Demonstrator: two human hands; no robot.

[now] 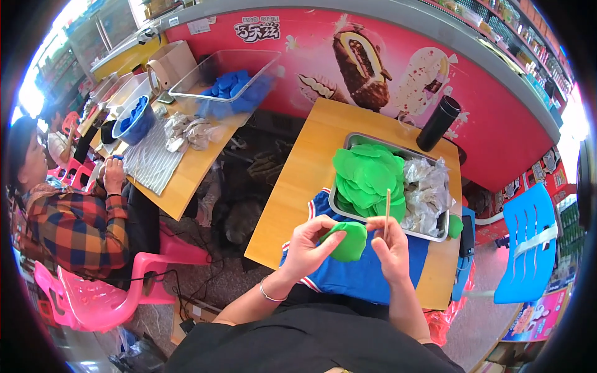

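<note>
My left hand [306,245] pinches a thin, flat, rounded green piece [352,244] between thumb and fingers. In my right hand [393,253] a slender wooden stick [388,208] stands nearly upright, its tip pointing away from me. Both hands are close together above a blue cloth [357,276] with red-and-white striped edging. Just beyond them, a metal tray [435,236] holds a heap of similar green pieces [368,177] on its left side. Crumpled whitish plastic [426,193] fills its right side. One more green piece [456,226] lies beside the tray's right edge.
A black thermos [439,123] stands behind the tray. A blue plastic chair [528,245] is at the right. On the left, a person in a plaid shirt [78,227] sits on a pink chair [118,295] by another table [186,199] bearing a clear bin [186,93] of blue pieces.
</note>
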